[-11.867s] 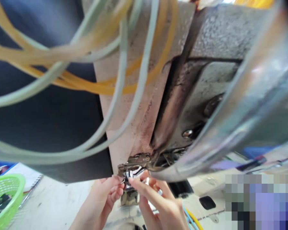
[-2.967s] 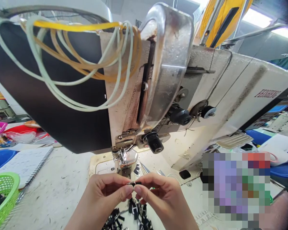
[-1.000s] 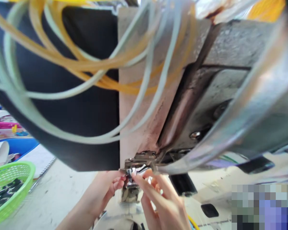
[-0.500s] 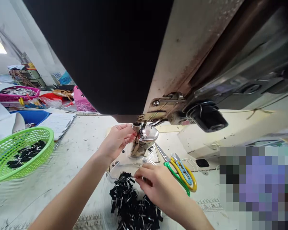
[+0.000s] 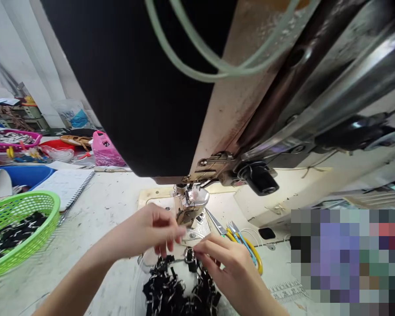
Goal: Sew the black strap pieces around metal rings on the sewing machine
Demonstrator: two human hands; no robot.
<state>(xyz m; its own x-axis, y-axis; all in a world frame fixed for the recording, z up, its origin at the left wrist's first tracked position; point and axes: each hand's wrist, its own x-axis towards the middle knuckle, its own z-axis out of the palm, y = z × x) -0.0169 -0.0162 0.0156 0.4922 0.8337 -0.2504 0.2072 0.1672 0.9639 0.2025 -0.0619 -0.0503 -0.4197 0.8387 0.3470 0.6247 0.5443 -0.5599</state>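
Note:
My right hand (image 5: pixel 232 265) pinches a small metal buckle (image 5: pixel 188 254) with a black strap piece on it, over a clear round tub (image 5: pixel 138 281). Heaped in the tub are many black strap pieces with metal buckles (image 5: pixel 171 287). To the left of the buckle hovers my left hand (image 5: pixel 148 232), its fingers loosely curved and apart, fingertips blurred, with nothing visible in them. Just beyond both hands stands the presser foot area of a sewing machine (image 5: pixel 189 199).
The machine's dark head (image 5: pixel 128 87) hangs low overhead. Scissors and thread snips with yellow handles (image 5: pixel 258 261) lie right of the tub. A green basket (image 5: pixel 54 215) of black pieces and a spiral notebook (image 5: pixel 69 186) sit at left. Behind is a pink bag (image 5: pixel 105 151).
My left hand has come back from the machine's needle area toward the tub. My right hand has lifted a buckle from the heap. The view has shifted slightly.

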